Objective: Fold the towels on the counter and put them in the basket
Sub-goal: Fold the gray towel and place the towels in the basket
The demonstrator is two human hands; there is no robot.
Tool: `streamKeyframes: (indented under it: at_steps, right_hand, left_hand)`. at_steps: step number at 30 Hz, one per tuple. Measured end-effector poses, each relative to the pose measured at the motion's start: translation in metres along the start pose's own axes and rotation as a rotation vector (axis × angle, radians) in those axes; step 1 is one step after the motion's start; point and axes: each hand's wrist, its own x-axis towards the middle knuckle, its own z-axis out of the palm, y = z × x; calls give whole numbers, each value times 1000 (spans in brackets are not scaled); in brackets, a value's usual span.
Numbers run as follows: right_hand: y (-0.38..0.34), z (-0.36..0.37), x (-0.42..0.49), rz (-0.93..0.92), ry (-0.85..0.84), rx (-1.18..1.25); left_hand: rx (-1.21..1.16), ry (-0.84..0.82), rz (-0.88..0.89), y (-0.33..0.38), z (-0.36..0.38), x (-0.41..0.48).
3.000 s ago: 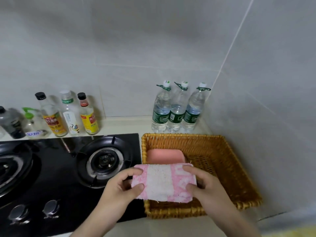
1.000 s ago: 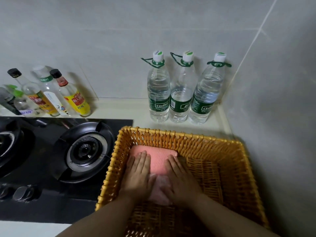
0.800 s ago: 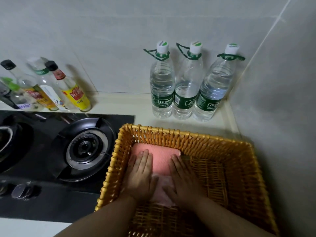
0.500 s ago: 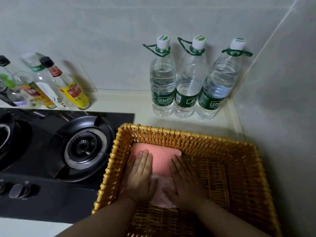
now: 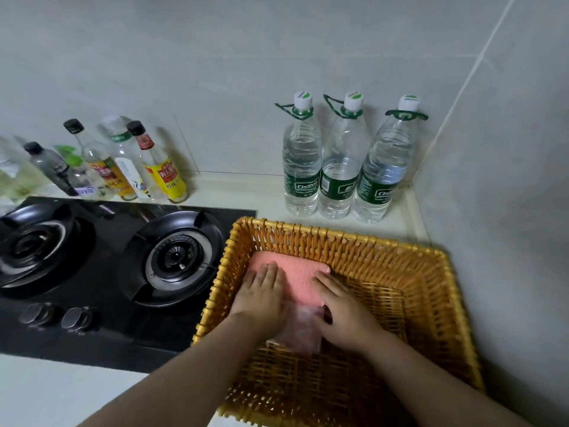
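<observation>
A wicker basket (image 5: 437, 272) stands on the counter right of the stove. Inside it, against the far left corner, lies a folded salmon-pink towel (image 5: 297, 274). In front of that lies a folded pink-and-white towel (image 5: 301, 329), mostly covered by my hands. My left hand (image 5: 263, 298) presses flat on its left side, fingers straight and reaching onto the salmon towel. My right hand (image 5: 341, 309) presses flat on its right side, fingers straight as well.
A black gas stove (image 5: 172, 260) with two burners and knobs fills the left. Three water bottles (image 5: 338, 158) stand behind the basket at the wall. Several condiment bottles (image 5: 123, 161) line the wall behind the stove. A tiled wall closes the right side.
Three seconds ago both hands held the pink-and-white towel above the basket's front edge; now it lies inside under flat hands. Over the last second the hands stayed put; the view shifted.
</observation>
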Motion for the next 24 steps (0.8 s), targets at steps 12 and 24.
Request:
streamKeyframes:
  at_steps: [12, 24]
  right_hand:
    - [-157, -87, -51, -276, 167, -111]
    - [-336, -20, -104, -110, -59, 686]
  left_hand:
    - [-514, 593, 29, -87, -35, -194]
    - [-982, 686, -630, -203, 57, -454]
